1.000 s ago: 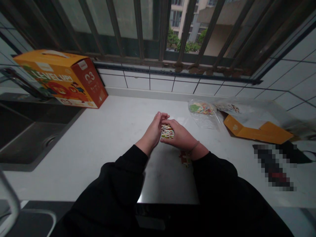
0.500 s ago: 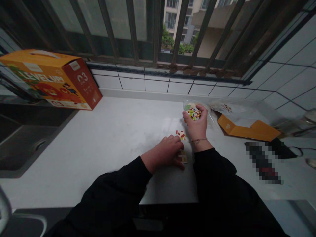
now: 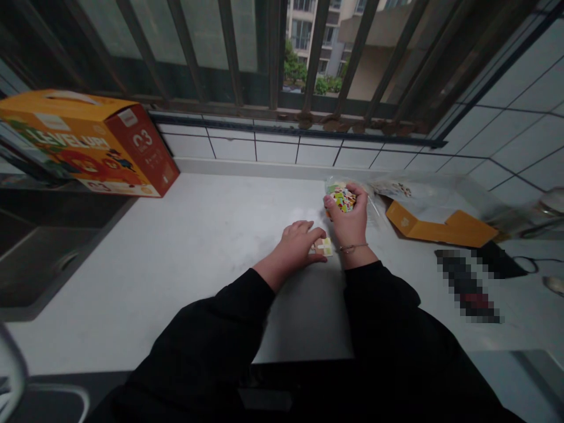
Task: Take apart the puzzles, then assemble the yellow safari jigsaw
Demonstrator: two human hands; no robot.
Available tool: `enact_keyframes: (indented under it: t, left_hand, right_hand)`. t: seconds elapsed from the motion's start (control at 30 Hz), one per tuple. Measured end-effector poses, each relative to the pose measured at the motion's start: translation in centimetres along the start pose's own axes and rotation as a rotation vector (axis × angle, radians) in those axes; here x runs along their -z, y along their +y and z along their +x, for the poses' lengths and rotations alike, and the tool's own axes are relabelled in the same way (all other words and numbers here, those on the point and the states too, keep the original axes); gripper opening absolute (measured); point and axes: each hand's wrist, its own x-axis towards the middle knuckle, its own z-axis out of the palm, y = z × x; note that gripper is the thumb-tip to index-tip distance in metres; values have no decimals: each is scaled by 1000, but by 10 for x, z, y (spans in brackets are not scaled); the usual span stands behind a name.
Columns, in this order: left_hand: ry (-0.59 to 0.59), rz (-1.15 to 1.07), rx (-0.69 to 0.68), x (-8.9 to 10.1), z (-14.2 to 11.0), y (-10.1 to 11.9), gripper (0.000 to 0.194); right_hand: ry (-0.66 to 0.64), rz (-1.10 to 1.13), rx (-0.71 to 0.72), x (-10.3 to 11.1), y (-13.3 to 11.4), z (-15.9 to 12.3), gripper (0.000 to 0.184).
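Note:
My right hand is closed round a stack of small colourful puzzle pieces, held over the white counter beside a clear plastic bag. My left hand rests on the counter just left of it, fingers curled over a loose puzzle piece that lies flat. Both arms wear black sleeves.
An orange and red puzzle box lies on its side at the back left. A dark sink is at the left. A flat orange cardboard insert and plastic wrapping lie at the right, with a blurred dark object nearer. A barred window runs along the back.
My hands have come apart: the right carried the stack of pieces back and to the right, the left dropped to the counter onto loose pieces and gathered them closer.

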Motion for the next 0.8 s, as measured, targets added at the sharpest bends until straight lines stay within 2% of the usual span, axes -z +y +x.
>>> enact_keyframes:
  t: [0.17, 0.37, 0.43, 0.5, 0.6, 0.7, 0.8]
  left_hand:
    - [-22, 42, -25, -1, 8, 8, 58]
    - [-40, 13, 27, 7, 1, 12, 59]
    - [-10, -79, 47, 12, -1, 6, 56]
    - [76, -186, 85, 18, -2, -4, 51]
    - [282, -256, 205, 29, 0, -26, 44]
    - [426, -287, 314, 39, 3, -49, 46]
    - [435, -434, 320, 45, 5, -65, 44]
  right_hand:
    - [9, 0, -9, 0, -1, -1, 71]
    - [-25, -1, 21, -1, 1, -2, 68]
    - [-44, -16, 40, 0, 1, -2, 70]
    - [-84, -56, 67, 1, 1, -3, 74]
    - [-247, -61, 76, 1, -3, -8, 91]
    - [-529, -4, 17, -3, -8, -18, 107]
    - [-780, -46, -2, -11, -10, -28, 96]
